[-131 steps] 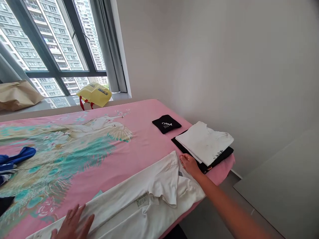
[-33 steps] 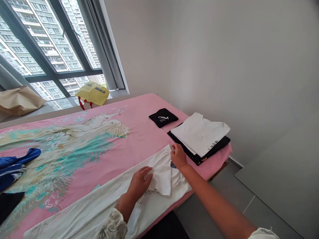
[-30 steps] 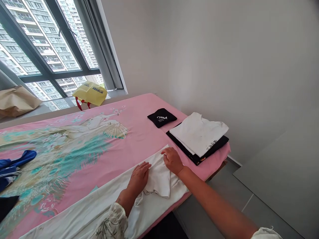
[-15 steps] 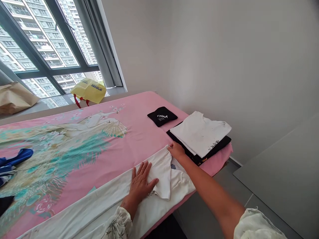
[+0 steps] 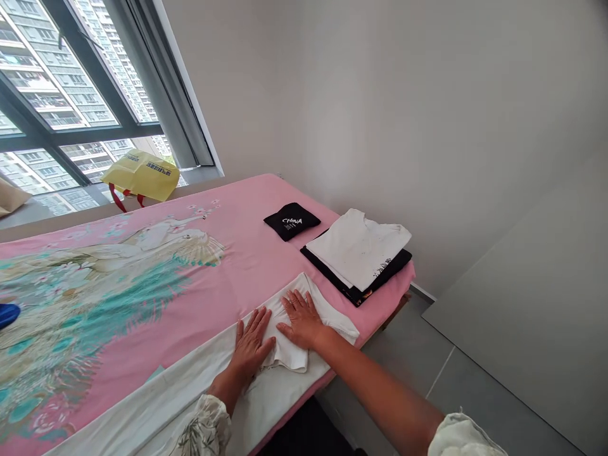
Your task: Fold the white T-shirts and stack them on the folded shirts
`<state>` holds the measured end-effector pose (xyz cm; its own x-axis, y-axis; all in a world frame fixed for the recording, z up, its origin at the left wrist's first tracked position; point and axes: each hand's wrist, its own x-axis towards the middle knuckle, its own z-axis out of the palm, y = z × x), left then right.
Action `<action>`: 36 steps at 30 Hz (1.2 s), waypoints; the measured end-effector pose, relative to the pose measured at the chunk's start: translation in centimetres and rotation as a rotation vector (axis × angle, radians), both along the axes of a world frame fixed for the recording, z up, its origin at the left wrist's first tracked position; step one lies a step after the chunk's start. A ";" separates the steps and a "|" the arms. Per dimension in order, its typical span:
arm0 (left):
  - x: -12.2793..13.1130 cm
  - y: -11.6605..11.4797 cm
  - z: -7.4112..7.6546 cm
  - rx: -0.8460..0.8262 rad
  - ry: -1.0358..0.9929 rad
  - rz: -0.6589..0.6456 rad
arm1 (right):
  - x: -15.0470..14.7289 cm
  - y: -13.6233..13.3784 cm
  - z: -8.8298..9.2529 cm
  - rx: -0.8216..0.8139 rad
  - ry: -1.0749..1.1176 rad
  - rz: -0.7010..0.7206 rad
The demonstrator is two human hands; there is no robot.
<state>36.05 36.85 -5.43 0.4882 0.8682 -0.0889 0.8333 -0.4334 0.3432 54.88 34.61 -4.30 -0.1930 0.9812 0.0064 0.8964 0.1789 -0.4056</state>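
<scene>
A white garment lies folded lengthwise along the near edge of the pink bed sheet, its sleeve laid over on top. My left hand rests flat on it with fingers spread. Just to the right, my right hand also presses flat on the white cloth, fingers apart, holding nothing. The two hands do not touch. Beyond my right hand, a white shirt with dark lettering lies folded on black clothes at the bed's corner.
A small folded black cloth marked CHINA lies farther back. A yellow bag with red handles stands by the window, near a brown paper bag. Something blue shows at the left edge. A grey panel stands at right.
My right hand has let go of the garment's far corner and moved down beside my left hand, now flat. The view has shifted a little to the right.
</scene>
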 end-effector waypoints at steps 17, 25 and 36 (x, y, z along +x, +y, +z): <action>2.1 2.1 3.6 0.067 0.047 0.000 | 11.0 -15.4 -2.9 0.200 0.693 -0.666; 9.2 7.5 6.8 0.244 0.109 -0.333 | 11.0 -12.0 -0.3 -0.236 0.807 -0.465; 15.2 13.6 7.0 0.223 0.290 -0.585 | 11.8 -9.6 -0.5 -0.571 0.838 -0.416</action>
